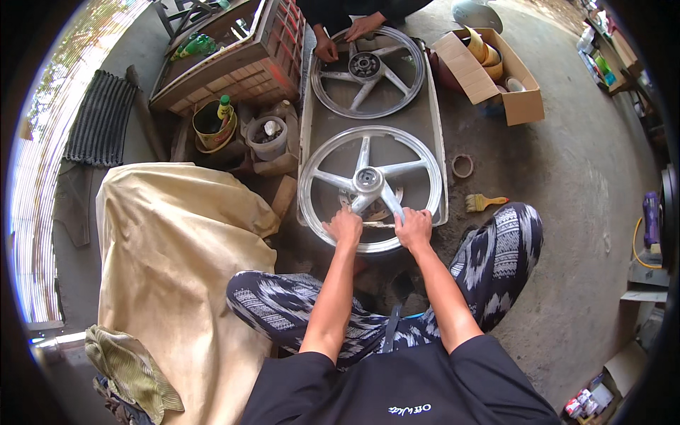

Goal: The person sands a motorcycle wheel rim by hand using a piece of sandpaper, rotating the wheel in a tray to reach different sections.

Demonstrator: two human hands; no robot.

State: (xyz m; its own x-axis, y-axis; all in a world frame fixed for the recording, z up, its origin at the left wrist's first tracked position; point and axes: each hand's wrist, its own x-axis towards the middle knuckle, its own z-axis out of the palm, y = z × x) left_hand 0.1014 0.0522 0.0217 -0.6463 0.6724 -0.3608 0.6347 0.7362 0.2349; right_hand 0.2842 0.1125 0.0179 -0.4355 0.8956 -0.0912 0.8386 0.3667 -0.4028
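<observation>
Both our left hand point(345, 227) and right hand point(414, 228), apart, grip a silver five-spoked metal wheel point(367, 180) by its near side; a second silver metal wheel point(365, 66) lies beyond them, a yellow-handled paintbrush point(484, 202) to their right.

Your left hand point(344, 226) and right hand point(415, 228) curl partly out of sight at the near wheel point(367, 180); the view's top edge cuts off the co-worker point(340, 10), the tan sheet point(185, 248) hides what lies beneath it, and the white pail point(269, 149) holds contents too small to tell
</observation>
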